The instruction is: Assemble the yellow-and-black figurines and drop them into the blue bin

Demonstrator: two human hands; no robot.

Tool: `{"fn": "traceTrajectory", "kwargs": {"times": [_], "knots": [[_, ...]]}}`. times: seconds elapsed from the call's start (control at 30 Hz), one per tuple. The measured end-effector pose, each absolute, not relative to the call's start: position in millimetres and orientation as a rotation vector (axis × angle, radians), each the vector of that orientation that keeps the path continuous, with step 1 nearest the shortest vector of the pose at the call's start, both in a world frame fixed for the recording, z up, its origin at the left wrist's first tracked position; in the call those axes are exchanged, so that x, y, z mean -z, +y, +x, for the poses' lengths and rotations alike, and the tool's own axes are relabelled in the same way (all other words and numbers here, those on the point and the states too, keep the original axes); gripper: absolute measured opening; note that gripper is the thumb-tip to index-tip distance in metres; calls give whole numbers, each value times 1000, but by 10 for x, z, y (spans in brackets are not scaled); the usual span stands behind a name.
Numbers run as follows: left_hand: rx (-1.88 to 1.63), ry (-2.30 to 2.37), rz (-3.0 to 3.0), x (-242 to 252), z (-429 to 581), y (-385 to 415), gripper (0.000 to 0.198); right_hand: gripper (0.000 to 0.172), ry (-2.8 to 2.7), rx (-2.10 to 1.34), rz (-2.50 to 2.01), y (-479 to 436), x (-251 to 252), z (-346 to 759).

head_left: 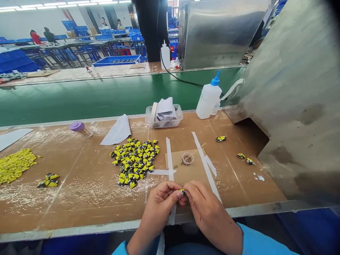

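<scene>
Between thumb and fingers, my left hand (pixel 165 201) grips a small yellow and black plastic piece (pixel 182 192) above the table's front edge. My right hand (pixel 205 203) is closed right beside it, fingertips pressed together at the piece; whatever they pinch is hidden. Just beyond the hands, a small clear cup (pixel 188 158) with dark residue stands on a cardboard square (pixel 177 173), a thin wooden stick (pixel 198 150) leaning out of it. Left of the hands lies a heap of similar yellow and black pieces (pixel 136 159).
Flat yellow parts (pixel 16 165) are piled at far left. A purple-lidded jar (pixel 77 126), a cloth (pixel 117 130), a clear tub (pixel 170 122) and a blue-tipped bottle (pixel 208 101) line the back. A metal hood (pixel 300 106) bounds the right. A person (pixel 151 32) stands beyond the green belt (pixel 111 97).
</scene>
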State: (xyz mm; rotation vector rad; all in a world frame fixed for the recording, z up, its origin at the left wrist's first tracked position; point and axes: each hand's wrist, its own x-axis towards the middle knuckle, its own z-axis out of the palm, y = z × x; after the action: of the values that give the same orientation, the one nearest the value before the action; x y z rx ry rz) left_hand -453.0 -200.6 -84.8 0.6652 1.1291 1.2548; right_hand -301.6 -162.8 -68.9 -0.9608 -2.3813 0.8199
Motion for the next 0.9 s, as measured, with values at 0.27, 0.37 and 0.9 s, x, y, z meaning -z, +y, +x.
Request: {"fn": "traceTrajectory", "kwargs": {"times": [0.27, 0.37, 0.9], "knots": [[-1255, 1150, 659, 808, -4524, -1999, 13, 21, -2320, -907, -1000, -1634, 706, -3046], [-1255, 1151, 657, 811, -4521, -2001, 12, 19, -2291, -906, -1023, -1636, 720, -3049], [-1326, 1208, 529, 853, -4494, -1969, 16, 19, -1760, -1184, -1064, -1309, 528, -2822]]}}
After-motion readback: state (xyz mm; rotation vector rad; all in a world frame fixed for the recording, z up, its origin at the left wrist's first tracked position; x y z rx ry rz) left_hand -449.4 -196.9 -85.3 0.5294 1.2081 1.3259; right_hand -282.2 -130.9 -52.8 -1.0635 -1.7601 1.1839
